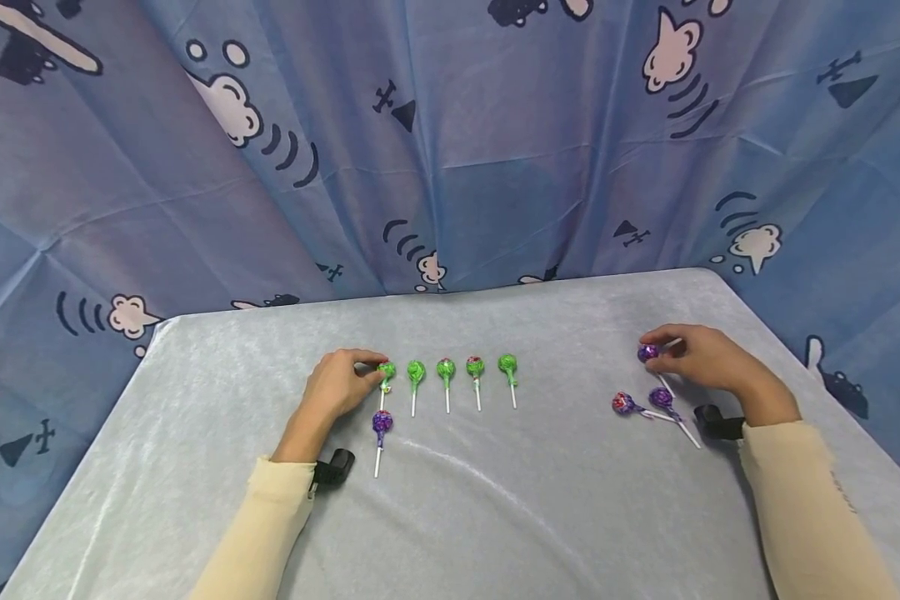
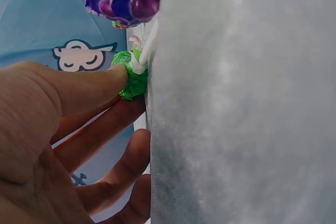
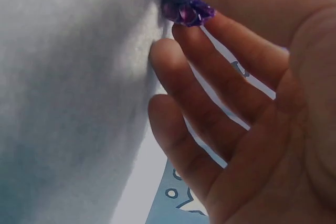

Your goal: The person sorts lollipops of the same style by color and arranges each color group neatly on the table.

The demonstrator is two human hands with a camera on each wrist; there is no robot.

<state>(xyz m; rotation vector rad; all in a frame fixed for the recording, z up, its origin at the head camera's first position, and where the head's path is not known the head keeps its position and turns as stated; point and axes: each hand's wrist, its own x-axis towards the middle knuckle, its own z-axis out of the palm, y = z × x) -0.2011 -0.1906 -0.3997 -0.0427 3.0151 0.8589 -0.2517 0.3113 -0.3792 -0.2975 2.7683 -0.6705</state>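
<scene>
A blue-violet patterned curtain (image 1: 495, 200) fills the twelve o'clock side of the head view, behind a pale grey table (image 1: 525, 517). From the table's middle, a cream left sleeve (image 1: 258, 525) comes in around eight o'clock and a cream right sleeve (image 1: 810, 500) between three and four. The left hand (image 1: 336, 385) lies near ten o'clock, thumb and fingertips pinching the head of the leftmost green lollipop (image 1: 387, 372), its lower fingers loosely bent. The right hand (image 1: 708, 358) lies between two and three, its thumb and fingers gripping a purple lollipop (image 1: 648, 352) by the head, the other fingers slightly spread. A black wrist camera (image 1: 335, 468) sits at the left wrist, another black camera (image 1: 716, 422) at the right. Four more green lollipops (image 1: 446, 369) continue the row toward one o'clock, sticks at about six. A single purple lollipop (image 1: 382, 422) lies at six o'clock from the pinched green one, just beside its stick end. Two loose purple lollipops (image 1: 624, 403) lie between five and seven o'clock from the gripped one, sticks apparently crossing.
</scene>
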